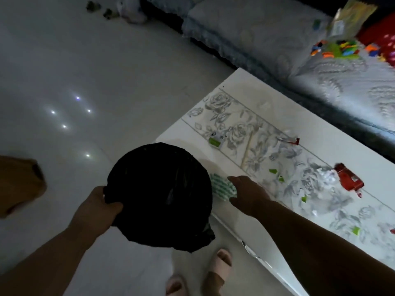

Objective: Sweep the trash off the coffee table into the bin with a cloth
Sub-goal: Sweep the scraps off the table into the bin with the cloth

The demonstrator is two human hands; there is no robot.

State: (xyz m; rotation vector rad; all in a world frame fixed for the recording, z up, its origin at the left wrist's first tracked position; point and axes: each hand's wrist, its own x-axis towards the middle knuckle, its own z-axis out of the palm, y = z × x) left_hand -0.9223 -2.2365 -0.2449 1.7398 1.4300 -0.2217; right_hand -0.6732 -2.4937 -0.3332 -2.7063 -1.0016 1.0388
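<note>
Floor tiling [64,71], pale and glossy, is seen at the far left, with a brown object [19,184] of unclear kind at the frame's edge. The left hand [100,206] is clamped on the rim of a round bin lined with a black plastic bag [159,195]. Its thumb is laid over the rim, and its fingers are hooked round the edge, mostly hidden. The bin is held just beside the near edge of the white counter with a grey floral pattern [245,88]. A green-and-white patterned cloth [222,185] lies at that edge, close against the bin's rim. It is pressed down by the right hand [249,194], whose fingers are held together and fairly straight. Farther right, trash is scattered on the counter: a small green-and-white box [215,142], a crumpled clear wrapper [286,139], green paper scraps [273,171] and a red foil packet [348,178]. Bright plastic toys [337,49] are seen on the pale patterned sofa [267,35] beyond.
</note>
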